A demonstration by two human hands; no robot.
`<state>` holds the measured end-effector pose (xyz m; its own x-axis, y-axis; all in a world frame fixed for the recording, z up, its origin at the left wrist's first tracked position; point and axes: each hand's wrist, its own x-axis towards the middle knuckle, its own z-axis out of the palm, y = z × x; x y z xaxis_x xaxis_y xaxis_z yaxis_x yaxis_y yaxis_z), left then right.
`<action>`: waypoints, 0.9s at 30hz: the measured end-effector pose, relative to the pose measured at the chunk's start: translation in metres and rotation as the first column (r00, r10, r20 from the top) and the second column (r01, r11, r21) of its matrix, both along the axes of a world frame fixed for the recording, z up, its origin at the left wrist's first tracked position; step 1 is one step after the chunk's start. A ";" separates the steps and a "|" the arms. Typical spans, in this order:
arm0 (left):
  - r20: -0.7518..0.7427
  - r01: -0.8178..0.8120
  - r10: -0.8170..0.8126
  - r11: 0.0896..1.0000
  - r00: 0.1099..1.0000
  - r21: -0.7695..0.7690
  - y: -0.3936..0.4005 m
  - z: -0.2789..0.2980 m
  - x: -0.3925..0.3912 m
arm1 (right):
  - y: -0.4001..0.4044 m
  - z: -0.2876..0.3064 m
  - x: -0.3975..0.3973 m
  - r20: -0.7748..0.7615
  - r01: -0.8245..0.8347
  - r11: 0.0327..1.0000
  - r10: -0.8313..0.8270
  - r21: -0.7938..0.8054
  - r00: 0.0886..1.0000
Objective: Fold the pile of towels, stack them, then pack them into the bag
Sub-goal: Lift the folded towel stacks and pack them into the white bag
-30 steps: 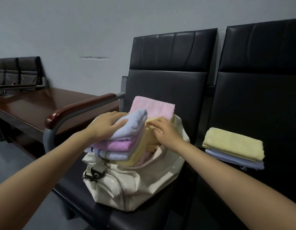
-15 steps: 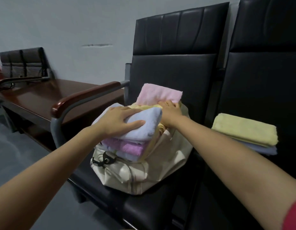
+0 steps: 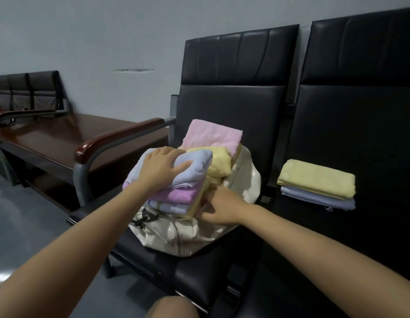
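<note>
Folded towel stack (image 3: 176, 191) sits half in a cream bag (image 3: 188, 235) on a black seat (image 3: 199, 278). Left hand (image 3: 161, 167) grips the top blue towel (image 3: 195, 166). Right hand (image 3: 220, 207), fingers curled, holds the bag's rim w/ the stack's side; two more towels (image 3: 316, 184) lie on the next seat.

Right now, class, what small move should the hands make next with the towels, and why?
Probably press the stack down while widening the bag. The left hand holds the top towel, the right hand is at the rim, and the stack sticks out.
</note>
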<state>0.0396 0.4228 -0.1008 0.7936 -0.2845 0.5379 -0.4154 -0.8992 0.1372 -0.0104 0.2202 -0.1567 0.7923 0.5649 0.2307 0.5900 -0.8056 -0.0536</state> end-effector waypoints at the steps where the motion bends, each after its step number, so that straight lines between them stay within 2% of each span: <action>1: 0.046 0.016 -0.014 0.999 0.999 -0.052 -0.001 0.000 -0.003 | 0.001 0.005 -0.003 0.006 0.013 0.995 -0.012 -0.094 1.000; 2: 0.107 0.047 -0.036 0.993 0.994 -0.105 -0.004 0.001 -0.005 | 0.001 0.009 -0.004 0.007 0.012 0.988 -0.011 -0.152 1.000; 4: 0.262 0.144 -0.101 0.978 0.960 -0.151 -0.010 0.002 -0.007 | 0.002 0.012 -0.006 -0.085 0.021 0.972 -0.042 -0.234 0.996; 6: 0.362 0.243 -0.193 0.965 0.912 -0.097 -0.015 0.001 -0.006 | 0.005 0.013 -0.008 -0.166 0.010 0.970 -0.052 -0.242 0.985; 7: 0.364 0.284 -0.241 0.956 0.900 -0.068 -0.015 0.000 -0.005 | 0.005 0.014 -0.008 -0.208 0.002 0.978 -0.046 -0.209 0.977; 11: 0.244 0.346 -0.324 0.937 0.914 -0.053 -0.006 0.003 -0.007 | -0.005 0.023 -0.010 -0.432 -0.001 1.000 -0.007 -0.017 0.902; 13: 0.085 0.322 -0.329 0.943 0.940 0.085 -0.003 0.006 -0.009 | -0.010 0.030 -0.009 -0.495 0.042 0.987 0.042 0.157 0.868; 15: -0.021 0.259 -0.260 0.949 0.965 0.180 -0.002 0.011 -0.006 | -0.012 0.039 -0.009 -0.400 0.014 0.965 0.096 0.263 0.911; 17: -0.022 0.172 -0.170 0.977 0.985 0.129 -0.005 0.019 -0.002 | -0.014 0.054 -0.013 -0.280 -0.035 0.926 0.149 0.376 0.948; 19: -0.014 0.066 -0.065 0.997 0.998 0.048 -0.015 0.029 0.003 | -0.019 0.073 -0.015 -0.215 -0.056 0.843 0.200 0.535 0.956; 21: -0.044 -0.003 0.006 0.997 0.999 0.077 -0.035 0.036 0.007 | -0.025 0.087 -0.014 -0.172 -0.062 0.791 0.208 0.609 0.963; 23: -0.086 0.016 -0.006 0.994 0.996 0.109 -0.054 0.034 0.007 | -0.030 0.090 -0.013 -0.170 -0.032 0.782 0.175 0.623 0.970; 26: -0.194 0.114 -0.117 0.993 0.974 -0.028 -0.054 0.016 0.000 | -0.033 0.074 -0.010 -0.249 0.095 0.776 0.081 0.623 0.965; 27: -0.227 0.153 -0.167 0.985 0.959 -0.078 -0.047 0.011 -0.004 | -0.031 0.068 -0.007 -0.276 0.170 0.730 0.027 0.662 0.961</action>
<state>0.0354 0.3757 -0.0900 0.8451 -0.3914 0.3641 -0.5038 -0.8108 0.2978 -0.0173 0.1887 -0.0884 0.9077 0.2766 0.3155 0.4183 -0.5358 -0.7335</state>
